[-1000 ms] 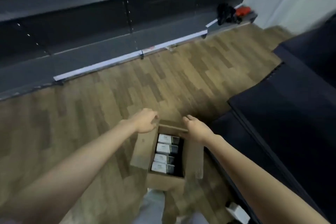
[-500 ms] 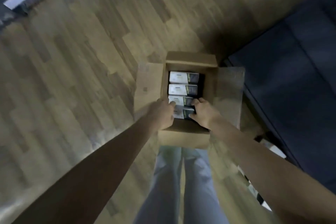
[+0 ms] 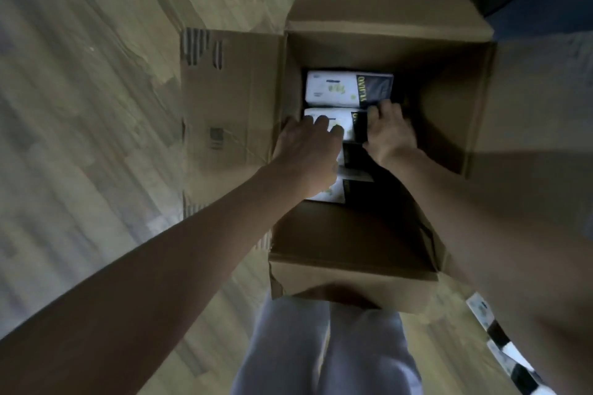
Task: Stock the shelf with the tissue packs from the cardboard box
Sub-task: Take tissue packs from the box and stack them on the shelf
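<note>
An open cardboard box (image 3: pixel 231 112) stands on the wooden floor in front of my legs. Inside it lies a row of white and dark tissue packs. The farthest tissue pack (image 3: pixel 348 88) lies untouched. My left hand (image 3: pixel 308 154) and my right hand (image 3: pixel 390 131) are both down in the box, fingers curled over the two ends of the second tissue pack (image 3: pixel 348 120). Two more packs nearer me are mostly hidden under my hands and wrists. The shelf is out of view.
The box flaps are folded outward on all sides. A dark blue surface (image 3: pixel 552 3) sits at the upper right behind the box. A few loose tissue packs (image 3: pixel 500 343) lie on the floor at the lower right.
The view has tipped down and closed in on the box. Both hands have moved from the nearest packs up to the second pack from the far end.
</note>
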### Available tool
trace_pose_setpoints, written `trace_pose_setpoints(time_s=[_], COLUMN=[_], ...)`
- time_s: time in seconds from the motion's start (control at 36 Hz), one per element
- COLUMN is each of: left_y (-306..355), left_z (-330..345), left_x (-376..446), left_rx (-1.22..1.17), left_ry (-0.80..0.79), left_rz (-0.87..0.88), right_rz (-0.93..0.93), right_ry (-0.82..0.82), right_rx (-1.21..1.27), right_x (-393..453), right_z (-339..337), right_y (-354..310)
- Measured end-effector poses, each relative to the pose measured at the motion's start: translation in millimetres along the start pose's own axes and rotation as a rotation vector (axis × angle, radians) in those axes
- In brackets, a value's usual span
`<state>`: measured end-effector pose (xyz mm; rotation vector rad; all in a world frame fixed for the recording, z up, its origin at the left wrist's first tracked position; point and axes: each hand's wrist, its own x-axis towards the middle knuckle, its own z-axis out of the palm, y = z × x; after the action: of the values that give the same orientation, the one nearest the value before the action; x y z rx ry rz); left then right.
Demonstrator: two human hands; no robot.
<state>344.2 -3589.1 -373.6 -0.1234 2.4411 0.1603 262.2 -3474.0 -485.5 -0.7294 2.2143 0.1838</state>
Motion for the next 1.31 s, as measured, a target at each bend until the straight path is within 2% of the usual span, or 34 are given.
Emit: trace_pose_setpoints(time_s=[0.08, 0.17, 0.28, 0.36, 0.42, 0.5, 0.64, 0.78, 1.03, 1.11, 1.19, 1.25, 1.31], left_y=[-2, -1, -1, 0, 0, -3, -10, -9, 18, 33, 59, 82, 110], left_z=[9, 13, 6, -5, -18, -46, -110, -196, -337, -370, -394, -409, -427], left_x=[1, -3, -8, -15, -23, -41, -81, -129, -191, -210, -229, -236, -245], left_rx=[0.043, 0.047, 0.008, -0.134, -0.224, -0.235, -0.255, -0.273, -0.413, -0.513, -0.617, -0.703, -0.886], left_ry=[0.059, 0.081, 0.049, -0.028, -0.069, -0.075, -0.095, -0.027, 0.196, 0.297, 0.353, 0.313, 0.225], left_rz=[0.014, 0.035, 0.061, 0.038, 0.023, 0.005, -0.061, -0.056, 0.03, 0.009, -0.02, -0.014, 0.03], right_rz=[-0.005, -0.009, 0.022, -0.006, -0.016, -0.037, -0.117, -0.091, -0.076, 0.002, 0.082, 0.066, 0.003], right_ry=[0.019, 0.027, -0.115, -0.112, -0.061, -0.017, -0.049, 0.043, 0.339, 0.448, 0.523, 0.566, 0.563], right_rx=[-0.169, -0.234, -0.167, -0.068, 0.014, 0.108, 0.3, 0.451, 0.592, 0.775, 1.195, 1.437, 1.614], right_x=[18, 21, 0, -29, -50, -84, -148, -229, -365, -408, -445, -468, -491], right_z=[16, 33, 36, 19, -5, -55, -141, -228, -360, -390, -406, -414, -419], right_y=[-7, -11, -15, -17, -18, -13, 4, 13, 40, 58, 77, 86, 93])
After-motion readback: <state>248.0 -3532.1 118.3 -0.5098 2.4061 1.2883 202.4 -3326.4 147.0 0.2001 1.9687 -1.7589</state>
